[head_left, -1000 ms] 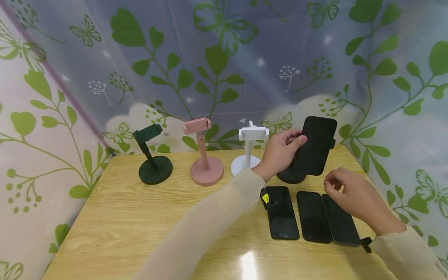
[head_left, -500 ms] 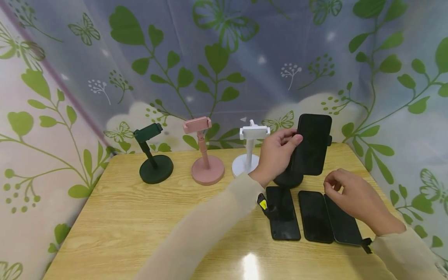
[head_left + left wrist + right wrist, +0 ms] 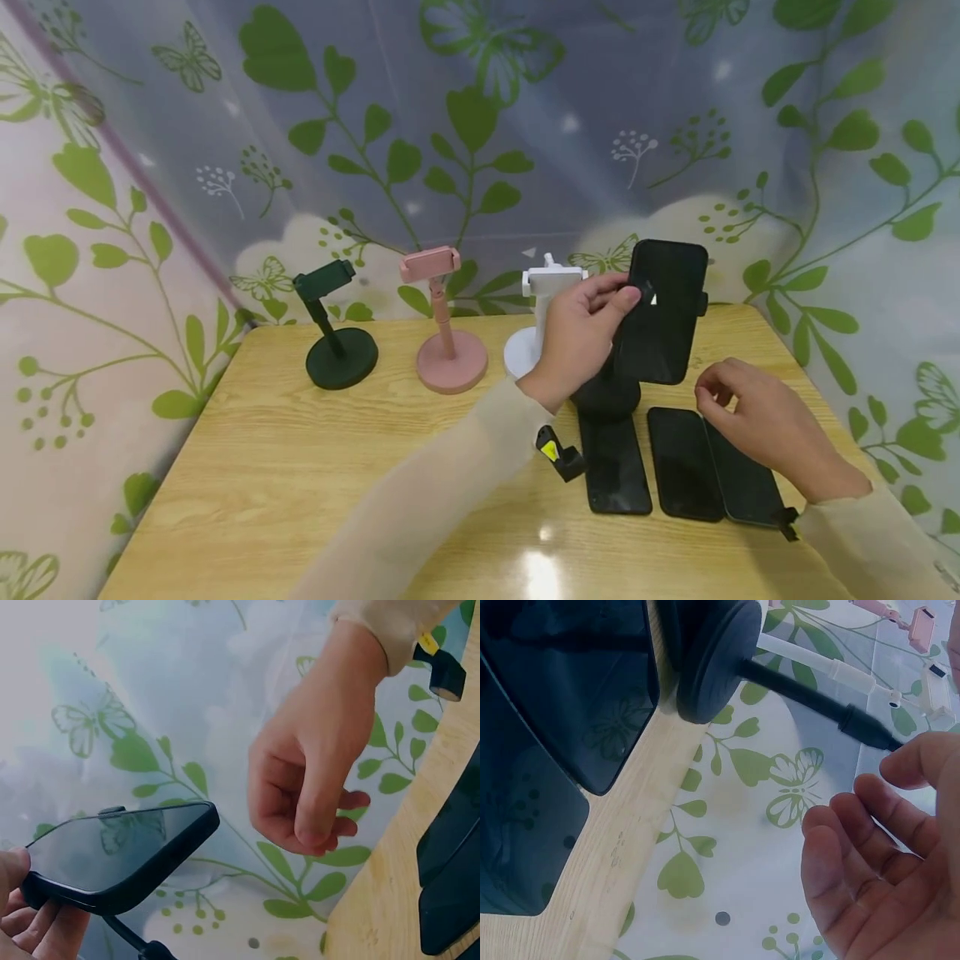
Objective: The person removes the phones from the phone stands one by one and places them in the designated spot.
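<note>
A black phone (image 3: 663,342) sits upright, tilted, in the clamp of a black phone stand (image 3: 606,400). My left hand (image 3: 573,337) pinches the phone's left edge at the clamp, thumb in front and fingers behind. In the left wrist view the phone (image 3: 127,855) has the stand's thin pole below it. The stand's round base (image 3: 720,667) overlaps the top of a phone lying on the table in the head view. To the right, my right hand (image 3: 765,421) hovers above the table phones, fingers loosely curled, holding nothing; its palm side (image 3: 900,877) shows in the right wrist view.
Three dark phones lie on the wooden table (image 3: 337,467): a left one (image 3: 618,471), a middle one (image 3: 686,462) and a right one (image 3: 746,475). Green (image 3: 341,358), pink (image 3: 452,360) and white (image 3: 521,350) phone stands line the back. A patterned curtain hangs behind.
My left hand has drawn the phone and black stand slightly left and nearer, the base now covering the top of the left table phone. My right hand stays nearly still.
</note>
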A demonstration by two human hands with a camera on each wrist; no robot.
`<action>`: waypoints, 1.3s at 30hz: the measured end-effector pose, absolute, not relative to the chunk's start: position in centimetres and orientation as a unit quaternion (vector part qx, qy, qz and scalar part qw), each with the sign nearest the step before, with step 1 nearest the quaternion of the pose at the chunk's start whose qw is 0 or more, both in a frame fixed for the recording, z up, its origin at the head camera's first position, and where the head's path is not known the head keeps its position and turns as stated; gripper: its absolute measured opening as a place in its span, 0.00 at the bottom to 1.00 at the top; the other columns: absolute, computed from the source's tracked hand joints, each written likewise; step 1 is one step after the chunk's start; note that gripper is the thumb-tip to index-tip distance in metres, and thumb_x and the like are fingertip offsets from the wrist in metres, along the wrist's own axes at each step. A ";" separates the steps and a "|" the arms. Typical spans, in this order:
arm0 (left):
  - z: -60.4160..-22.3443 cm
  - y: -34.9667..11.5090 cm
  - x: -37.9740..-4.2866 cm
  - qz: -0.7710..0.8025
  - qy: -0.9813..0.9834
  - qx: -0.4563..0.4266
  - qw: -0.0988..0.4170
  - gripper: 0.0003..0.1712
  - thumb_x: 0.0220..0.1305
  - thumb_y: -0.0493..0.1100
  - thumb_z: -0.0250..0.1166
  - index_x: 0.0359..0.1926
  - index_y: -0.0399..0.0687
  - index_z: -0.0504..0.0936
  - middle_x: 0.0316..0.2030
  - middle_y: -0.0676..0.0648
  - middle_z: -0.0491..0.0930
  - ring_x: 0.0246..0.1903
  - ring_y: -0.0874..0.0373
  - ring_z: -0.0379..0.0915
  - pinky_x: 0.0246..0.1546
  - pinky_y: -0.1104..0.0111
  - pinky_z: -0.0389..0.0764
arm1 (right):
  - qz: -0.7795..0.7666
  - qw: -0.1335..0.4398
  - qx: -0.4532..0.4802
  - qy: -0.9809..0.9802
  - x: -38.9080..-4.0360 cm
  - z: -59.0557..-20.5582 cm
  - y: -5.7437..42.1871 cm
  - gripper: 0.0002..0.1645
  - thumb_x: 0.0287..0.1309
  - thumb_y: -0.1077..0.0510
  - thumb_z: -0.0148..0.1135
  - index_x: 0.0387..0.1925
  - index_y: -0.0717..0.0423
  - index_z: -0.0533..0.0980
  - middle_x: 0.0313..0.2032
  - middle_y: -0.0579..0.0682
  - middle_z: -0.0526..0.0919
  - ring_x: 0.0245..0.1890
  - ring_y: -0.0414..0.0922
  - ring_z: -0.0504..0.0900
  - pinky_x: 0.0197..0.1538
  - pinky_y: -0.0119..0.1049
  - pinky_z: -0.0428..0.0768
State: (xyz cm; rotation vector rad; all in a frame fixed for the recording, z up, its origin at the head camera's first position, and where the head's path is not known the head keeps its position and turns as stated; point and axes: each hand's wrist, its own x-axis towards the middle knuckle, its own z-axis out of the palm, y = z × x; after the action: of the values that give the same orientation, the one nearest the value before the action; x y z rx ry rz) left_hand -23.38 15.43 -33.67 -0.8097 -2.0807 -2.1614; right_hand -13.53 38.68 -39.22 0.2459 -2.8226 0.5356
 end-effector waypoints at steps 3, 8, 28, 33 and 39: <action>-33.6 14.4 -23.0 -0.696 -0.670 -0.259 0.019 0.20 0.73 0.44 0.66 0.60 0.40 0.83 0.48 0.41 0.88 0.45 0.65 0.84 0.46 0.74 0.83 | 0.187 0.120 0.083 -0.971 -13.6 -39.2 38.5 0.04 0.67 0.60 0.63 0.35 0.49 0.81 0.35 0.44 0.83 0.32 0.41 0.79 0.34 0.42 0.80; -33.7 12.3 -22.5 -0.702 -0.665 -0.254 0.012 0.20 0.73 0.44 0.66 0.61 0.39 0.82 0.49 0.41 0.88 0.47 0.62 0.85 0.47 0.70 0.85 | 0.192 0.108 0.079 -0.972 -13.5 -39.1 38.3 0.04 0.68 0.59 0.62 0.36 0.49 0.81 0.37 0.45 0.83 0.34 0.42 0.79 0.35 0.44 0.80; -33.6 -0.3 -18.5 -0.751 -0.638 -0.171 -0.003 0.18 0.72 0.39 0.67 0.59 0.35 0.82 0.50 0.39 0.87 0.46 0.57 0.86 0.51 0.61 0.86 | 0.197 0.131 0.131 -0.963 -14.1 -38.0 34.0 0.02 0.69 0.57 0.64 0.41 0.47 0.80 0.38 0.42 0.82 0.35 0.40 0.79 0.32 0.37 0.79; -33.9 -2.9 -17.3 -0.761 -0.635 -0.134 0.000 0.17 0.72 0.37 0.66 0.58 0.36 0.81 0.48 0.42 0.88 0.44 0.58 0.84 0.49 0.64 0.86 | 0.196 0.142 0.146 -0.959 -14.0 -37.5 32.4 0.04 0.68 0.59 0.64 0.40 0.46 0.80 0.38 0.41 0.82 0.35 0.40 0.79 0.32 0.36 0.79; -34.5 -5.3 -15.9 -0.786 -0.605 -0.127 0.008 0.16 0.72 0.34 0.65 0.57 0.30 0.79 0.44 0.48 0.88 0.42 0.58 0.85 0.48 0.64 0.87 | 0.196 0.153 0.169 -0.954 -13.6 -36.5 30.2 0.05 0.66 0.60 0.65 0.40 0.45 0.80 0.37 0.40 0.81 0.34 0.39 0.78 0.31 0.35 0.79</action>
State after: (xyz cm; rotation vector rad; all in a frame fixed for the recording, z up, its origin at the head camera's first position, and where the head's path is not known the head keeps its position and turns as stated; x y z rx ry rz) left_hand -15.88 -5.26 -34.47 -0.3981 -1.8907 -2.4565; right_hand -13.60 30.15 -36.51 0.4844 -2.7365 0.5614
